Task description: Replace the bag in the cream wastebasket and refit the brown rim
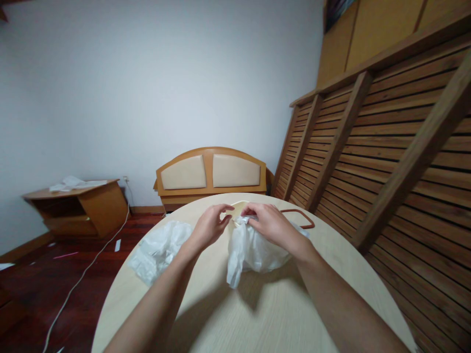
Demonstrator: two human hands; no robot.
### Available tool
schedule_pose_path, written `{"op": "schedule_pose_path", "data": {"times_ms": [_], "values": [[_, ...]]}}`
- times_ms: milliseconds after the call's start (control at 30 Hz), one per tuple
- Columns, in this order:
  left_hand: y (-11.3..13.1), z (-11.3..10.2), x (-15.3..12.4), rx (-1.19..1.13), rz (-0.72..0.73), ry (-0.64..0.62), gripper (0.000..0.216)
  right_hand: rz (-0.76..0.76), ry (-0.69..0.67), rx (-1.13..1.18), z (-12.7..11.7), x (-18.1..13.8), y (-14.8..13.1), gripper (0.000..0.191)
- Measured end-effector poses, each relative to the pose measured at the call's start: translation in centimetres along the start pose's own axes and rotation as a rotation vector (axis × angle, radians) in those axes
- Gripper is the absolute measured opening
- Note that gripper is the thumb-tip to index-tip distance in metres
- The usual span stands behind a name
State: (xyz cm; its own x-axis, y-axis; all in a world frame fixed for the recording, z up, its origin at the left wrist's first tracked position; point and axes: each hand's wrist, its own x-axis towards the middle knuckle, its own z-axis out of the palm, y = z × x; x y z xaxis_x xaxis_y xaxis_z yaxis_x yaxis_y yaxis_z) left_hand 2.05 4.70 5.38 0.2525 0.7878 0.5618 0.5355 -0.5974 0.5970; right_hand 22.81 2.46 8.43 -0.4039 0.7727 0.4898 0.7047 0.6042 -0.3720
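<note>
My left hand (212,223) is curled at the edge of a cream-coloured item (239,210), thumb and forefinger drawn close around its rim. What kind of thing it is, I cannot make out. My right hand (267,223) pinches the gathered top of a thin white plastic bag (257,252), which rests on the round table (206,314). A loose end of the bag hangs toward me. Behind my right hand lies a reddish-brown rounded frame, like a bag handle (309,224); its near part is hidden.
Another crumpled white plastic bag (162,247) lies on the table beside my left forearm. A slatted wooden panel (349,166) leans along the right side. Behind the table stands a padded headboard (211,171). A low cabinet (79,208) and a white cable (86,272) are at left.
</note>
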Motion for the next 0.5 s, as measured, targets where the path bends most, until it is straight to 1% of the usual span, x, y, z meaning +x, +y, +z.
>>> {"op": "schedule_pose_path", "data": {"times_ms": [67, 133, 267, 400, 433, 500], "values": [[-0.9, 0.4, 0.1, 0.077, 0.029, -0.002, 0.023, -0.034, -0.033, 0.015, -0.7, -0.2, 0.7, 0.033], [-1.2, 0.6, 0.1, 0.133, 0.072, -0.030, 0.019, -0.055, -0.074, 0.008, -1.4, -0.4, 1.3, 0.037], [-0.1, 0.3, -0.2, 0.134, 0.154, -0.156, 0.020, -0.034, -0.137, -0.071, -2.7, -0.8, 2.1, 0.038], [1.1, -0.2, -0.5, 0.087, 0.225, -0.279, 0.023, 0.031, -0.171, -0.102, -3.8, -1.2, 2.0, 0.026], [1.3, -0.2, -0.5, 0.075, 0.233, -0.309, 0.023, 0.036, -0.169, -0.102, -3.9, -1.3, 1.8, 0.022], [1.4, -0.3, -0.6, 0.054, 0.228, -0.353, 0.021, 0.025, -0.122, -0.115, -4.0, -1.5, 1.6, 0.013]]}}
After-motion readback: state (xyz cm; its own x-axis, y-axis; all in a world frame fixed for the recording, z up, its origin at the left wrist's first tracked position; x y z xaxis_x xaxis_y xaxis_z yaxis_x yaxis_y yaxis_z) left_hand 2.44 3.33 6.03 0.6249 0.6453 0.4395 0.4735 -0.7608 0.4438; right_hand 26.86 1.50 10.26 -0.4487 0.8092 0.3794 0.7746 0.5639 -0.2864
